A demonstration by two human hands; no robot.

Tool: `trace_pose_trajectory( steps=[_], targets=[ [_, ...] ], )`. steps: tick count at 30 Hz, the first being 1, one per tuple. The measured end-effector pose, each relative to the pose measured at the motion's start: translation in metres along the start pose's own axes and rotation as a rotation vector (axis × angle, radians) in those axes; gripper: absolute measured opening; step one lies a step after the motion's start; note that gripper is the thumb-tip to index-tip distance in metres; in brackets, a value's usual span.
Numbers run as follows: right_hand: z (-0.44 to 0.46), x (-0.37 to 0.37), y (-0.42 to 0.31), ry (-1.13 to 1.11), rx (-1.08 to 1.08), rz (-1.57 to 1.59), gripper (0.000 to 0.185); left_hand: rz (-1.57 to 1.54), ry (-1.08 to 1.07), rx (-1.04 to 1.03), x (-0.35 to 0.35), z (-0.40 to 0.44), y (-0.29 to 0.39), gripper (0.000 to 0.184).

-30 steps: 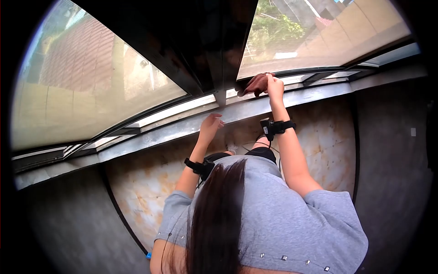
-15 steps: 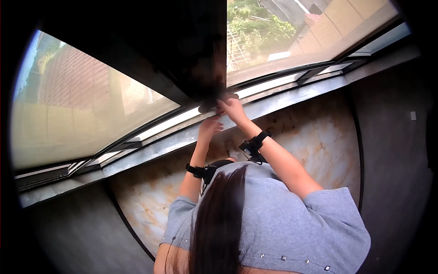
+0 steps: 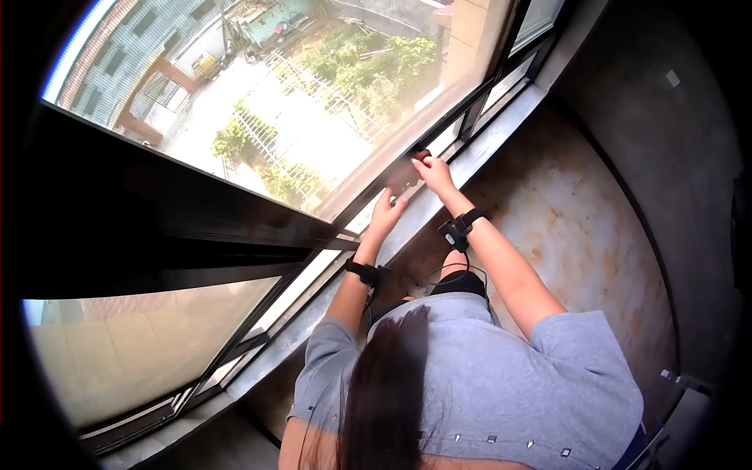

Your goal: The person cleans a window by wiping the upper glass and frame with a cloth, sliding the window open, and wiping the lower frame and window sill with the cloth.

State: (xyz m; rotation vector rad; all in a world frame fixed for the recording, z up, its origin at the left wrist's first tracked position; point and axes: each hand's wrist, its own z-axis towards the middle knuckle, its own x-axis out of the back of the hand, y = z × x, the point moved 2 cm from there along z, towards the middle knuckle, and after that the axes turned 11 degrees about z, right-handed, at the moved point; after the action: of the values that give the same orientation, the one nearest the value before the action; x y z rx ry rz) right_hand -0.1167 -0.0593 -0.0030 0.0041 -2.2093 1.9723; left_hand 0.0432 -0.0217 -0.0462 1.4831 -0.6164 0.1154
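While the person bends over a metal sill (image 3: 501, 135) below a large window, both hands are brought near to each other at the lower rail of its frame. Between them is a dark red cloth (image 3: 406, 178), which lies along this rail, just above the sill; its outline is somewhat blurred. The right hand (image 3: 435, 174) has its fingers bent and grasping the upper end of the cloth, of which a small bunch comes out beyond the fingertips. The left hand (image 3: 384, 215) is at the lower end of the cloth, with the fingers loosely curved and a little spread; whether they hold the cloth or only touch it, one cannot tell.

Each forearm carries a black band: the left band (image 3: 363, 271) is near the wrist, and the right band (image 3: 472, 220) has a small dark box attached to it. To the left of the hands, a broad dark post (image 3: 172, 207) separates two panes. Through the upper pane one sees green plants (image 3: 411, 59) and a pale yard. Long dark hair (image 3: 384, 384) falls over the grey shirt (image 3: 509, 352), and black shorts (image 3: 460, 287) are seen beyond it. Under the right arm there is a marbled surface (image 3: 580, 235) with brownish stains.
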Motion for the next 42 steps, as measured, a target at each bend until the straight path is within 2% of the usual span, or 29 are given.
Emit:
trace_pose_trajectory(
  steps=[1, 2, 3, 5, 6, 7, 8, 9, 10, 11, 12, 13, 15, 16, 17, 19, 22, 23, 25, 26, 27, 29, 30, 32, 34, 36, 38, 42],
  targets=[
    [0.015, 0.014, 0.011, 0.068, -0.024, 0.082, 0.031, -0.008, -0.047, -0.026, -0.014, 0.012, 0.014, 0.049],
    [0.036, 0.023, 0.039, 0.091, 0.052, 0.203, 0.031, -0.016, -0.091, -0.049, -0.027, 0.023, 0.024, 0.057],
    [0.038, 0.027, 0.035, 0.061, 0.059, 0.074, 0.032, -0.032, -0.183, -0.015, -0.042, 0.032, 0.015, 0.069],
    [0.028, 0.025, 0.014, -0.036, 0.039, -0.156, 0.035, -0.105, -0.150, -0.074, -0.056, 0.030, 0.008, 0.066],
    [0.019, 0.016, 0.010, -0.068, 0.131, -0.089, 0.037, -0.164, -0.137, -0.087, -0.053, 0.021, 0.015, 0.066],
    [0.014, 0.005, 0.014, -0.115, 0.123, -0.128, 0.038, -0.086, -0.184, -0.012, -0.044, 0.013, 0.005, 0.065],
    [0.008, -0.006, 0.017, -0.163, 0.115, -0.164, 0.038, -0.102, -0.143, 0.000, -0.035, 0.000, -0.003, 0.065],
    [-0.002, -0.019, 0.012, -0.220, 0.087, -0.093, 0.038, -0.124, -0.098, 0.079, -0.012, -0.021, 0.024, 0.061],
    [-0.014, -0.032, 0.007, -0.279, 0.058, -0.021, 0.039, -0.086, -0.051, 0.065, 0.001, -0.037, 0.013, 0.054],
    [-0.024, -0.047, 0.008, -0.353, 0.067, 0.106, 0.039, -0.008, 0.011, 0.162, 0.009, -0.055, -0.024, 0.045],
    [-0.032, -0.062, 0.010, -0.427, 0.076, 0.235, 0.040, -0.025, 0.101, 0.205, 0.028, -0.074, -0.001, 0.040],
    [-0.039, -0.069, 0.004, -0.491, 0.092, 0.190, 0.040, 0.078, 0.107, 0.297, 0.040, -0.088, -0.012, 0.037],
    [-0.043, -0.075, -0.004, -0.580, 0.151, 0.084, 0.041, 0.059, 0.194, 0.297, 0.052, -0.103, -0.016, 0.035],
    [-0.040, -0.072, -0.007, -0.649, 0.106, -0.013, 0.032, 0.109, 0.226, 0.328, 0.055, -0.105, -0.007, 0.035],
    [-0.036, -0.067, -0.008, -0.666, 0.147, 0.028, 0.033, 0.118, 0.225, 0.328, 0.051, -0.101, -0.010, 0.035],
    [-0.022, -0.048, -0.016, -0.658, 0.190, 0.067, 0.033, 0.096, 0.308, 0.295, 0.040, -0.080, -0.008, 0.034],
    [0.013, 0.001, -0.017, -0.628, 0.021, -0.044, 0.034, 0.017, 0.284, 0.260, 0.009, -0.023, 0.020, 0.033],
    [0.026, 0.019, -0.014, -0.551, 0.005, 0.002, 0.033, -0.076, 0.258, 0.235, -0.007, 0.000, 0.018, 0.034],
    [0.057, 0.050, 0.006, -0.418, 0.009, 0.109, 0.032, -0.021, 0.147, 0.202, -0.037, 0.045, 0.029, 0.033],
    [0.073, 0.062, 0.025, -0.360, 0.023, 0.171, 0.031, -0.033, 0.211, 0.097, -0.057, 0.066, 0.019, 0.030],
    [0.090, 0.074, 0.042, -0.294, 0.038, 0.120, 0.029, -0.017, 0.167, 0.087, -0.069, 0.087, 0.030, 0.029],
    [0.108, 0.103, 0.037, -0.260, 0.006, 0.080, 0.029, -0.132, 0.233, 0.046, -0.090, 0.112, 0.076, 0.031],
    [0.114, 0.113, 0.033, -0.253, -0.008, 0.065, 0.028, -0.123, 0.275, 0.052, -0.101, 0.122, 0.076, 0.033],
    [0.122, 0.122, 0.036, -0.359, 0.035, 0.072, 0.028, -0.159, 0.380, 0.260, -0.119, 0.125, 0.071, 0.029],
    [0.109, 0.115, 0.010, -0.471, -0.019, 0.103, 0.029, -0.060, 0.490, 0.306, -0.122, 0.110, 0.076, 0.027],
    [0.092, 0.097, 0.002, -0.590, 0.002, 0.030, 0.031, -0.404, 0.670, 0.279, -0.115, 0.086, 0.103, 0.032],
    [0.075, 0.067, 0.003, -0.627, -0.110, 0.176, 0.034, -0.361, 0.683, 0.390, -0.101, 0.059, 0.098, 0.034],
    [0.050, 0.037, -0.014, -0.644, -0.253, 0.264, 0.035, -0.275, 0.789, 0.449, -0.072, 0.023, 0.100, 0.030]
  ],
)
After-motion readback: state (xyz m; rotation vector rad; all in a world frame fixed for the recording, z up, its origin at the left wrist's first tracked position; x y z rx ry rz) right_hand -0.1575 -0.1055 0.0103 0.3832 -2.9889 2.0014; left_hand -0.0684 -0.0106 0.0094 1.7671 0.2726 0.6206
